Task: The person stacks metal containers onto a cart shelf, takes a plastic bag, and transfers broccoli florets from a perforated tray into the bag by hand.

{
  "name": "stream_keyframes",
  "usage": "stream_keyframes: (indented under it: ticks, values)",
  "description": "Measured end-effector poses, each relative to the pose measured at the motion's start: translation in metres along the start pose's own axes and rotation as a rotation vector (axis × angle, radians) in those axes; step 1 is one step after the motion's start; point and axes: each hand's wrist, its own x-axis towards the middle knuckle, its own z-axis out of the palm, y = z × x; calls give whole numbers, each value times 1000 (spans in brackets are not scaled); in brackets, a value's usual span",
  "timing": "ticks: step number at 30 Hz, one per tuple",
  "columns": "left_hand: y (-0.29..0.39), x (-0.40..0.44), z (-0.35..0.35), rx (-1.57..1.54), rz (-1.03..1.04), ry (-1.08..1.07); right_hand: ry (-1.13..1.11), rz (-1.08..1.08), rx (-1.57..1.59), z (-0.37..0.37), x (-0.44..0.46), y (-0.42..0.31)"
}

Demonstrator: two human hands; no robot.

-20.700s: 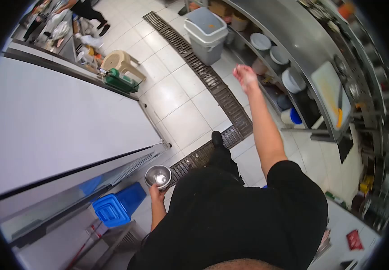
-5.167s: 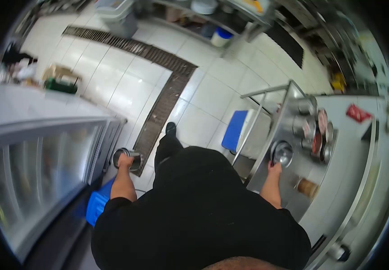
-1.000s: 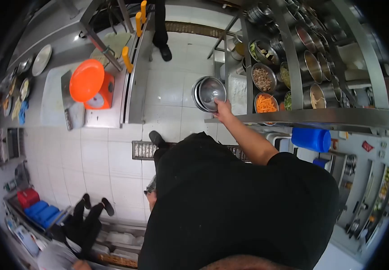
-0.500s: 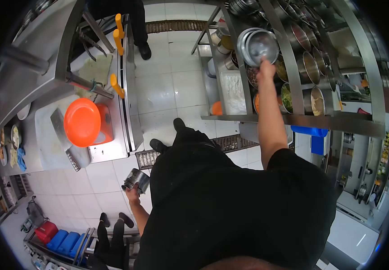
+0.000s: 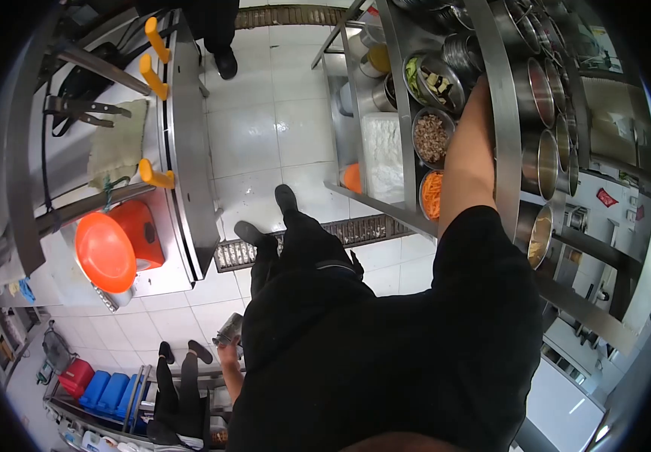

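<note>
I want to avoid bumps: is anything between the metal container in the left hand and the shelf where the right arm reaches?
Yes: in this view, the person's own legs lie between the metal container in the left hand and the shelf.

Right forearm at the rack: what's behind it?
Partly showing along its edge: a bowl of orange shreds. The forearm covers part of that bowl; anything fully behind it can't be seen.

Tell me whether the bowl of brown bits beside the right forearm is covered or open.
Open: no lid shows on the bowl, and the brown bits inside lie in plain view.
</note>
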Motion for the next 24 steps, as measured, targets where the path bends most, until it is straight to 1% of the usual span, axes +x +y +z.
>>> stream_keyframes:
  ticks: [2, 3, 5, 6, 7, 8, 11, 12, 14, 15, 17, 19, 21, 23, 24]
  values:
    - [-1, 0, 1, -39, 42, -18, -45, -177, -111, 4, 7, 3]
    - [-3, 5, 1, -40, 18, 1, -70, -270, -160, 5, 10, 3]
    - [-3, 14, -1, -62, 39, 10, -141, -432, -251, 6, 18, 7]
    - [10, 11, 6, -74, 52, 14, -199, -489, -299, 9, 25, 8]
    - [23, 6, 10, 21, 65, 64, -278, -543, -349, 11, 33, 9]
    - [31, 9, 13, 18, 84, 66, -365, -579, -399, 13, 40, 9]
    - [47, 13, 11, 7, 147, 52, -649, -578, -598, 17, 61, 6]
    - [51, 16, 10, 0, 107, 52, -730, -550, -670, 17, 65, 5]
    - [58, 22, 13, -5, 176, 44, -837, -489, -820, 15, 67, 3]
    - [59, 24, 14, -8, 176, 37, -839, -520, -881, 11, 65, 5]
    - [62, 25, 18, -17, 176, 20, -788, -575, -871, 6, 64, 7]
    - [51, 34, 15, -6, 117, 11, -683, -614, -723, 5, 68, 23]
    - [50, 32, 18, -22, 96, 3, -630, -518, -622, -2, 62, 23]
    - [46, 23, 25, -70, 111, -4, -599, -574, -556, -6, 65, 22]
    - [45, 20, 29, -58, 111, -8, -596, -675, -539, -3, 86, 40]
